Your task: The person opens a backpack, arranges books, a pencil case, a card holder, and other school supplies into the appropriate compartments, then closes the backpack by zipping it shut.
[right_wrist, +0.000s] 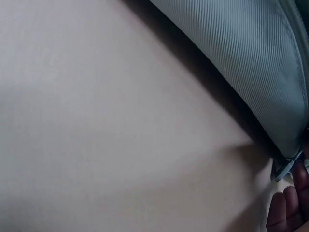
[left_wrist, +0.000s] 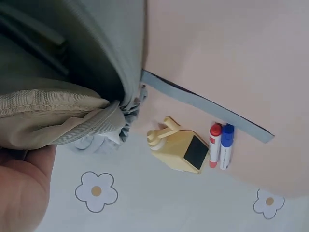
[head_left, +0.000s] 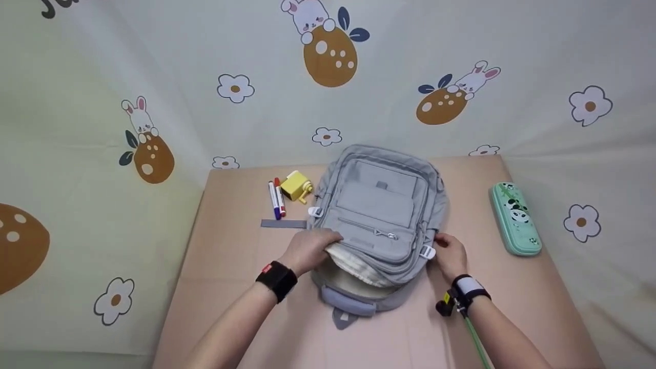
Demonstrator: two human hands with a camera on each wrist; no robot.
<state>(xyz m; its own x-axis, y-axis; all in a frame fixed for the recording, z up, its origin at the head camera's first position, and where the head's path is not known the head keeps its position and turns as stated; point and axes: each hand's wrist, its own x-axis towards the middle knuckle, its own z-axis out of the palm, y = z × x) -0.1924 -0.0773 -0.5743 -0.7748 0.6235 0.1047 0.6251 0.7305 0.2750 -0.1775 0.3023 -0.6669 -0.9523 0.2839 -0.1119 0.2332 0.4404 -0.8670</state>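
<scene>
A grey backpack (head_left: pixel 376 205) lies on its back, its top toward me and its main compartment gaping. At the left of the mouth, my left hand (head_left: pixel 310 250) grips the front panel's edge and holds it raised; the thumb side of that hand (left_wrist: pixel 29 186) shows below the pale lining (left_wrist: pixel 53 104) in the left wrist view. My right hand (head_left: pixel 452 253) is at the bag's right side, beside a white buckle (head_left: pixel 427 252). In the right wrist view its fingers (right_wrist: pixel 300 176) pinch the bag's side at the corner of the opening, partly out of frame.
Left of the bag lie a yellow crank pencil sharpener (head_left: pixel 294 187), a blue marker (head_left: pixel 273 197), a red marker (head_left: pixel 280 200) and a grey strap (head_left: pixel 282 224). A green panda pencil case (head_left: pixel 516 220) is at the table's right edge. Printed cloth (head_left: pixel 277 118) hangs behind.
</scene>
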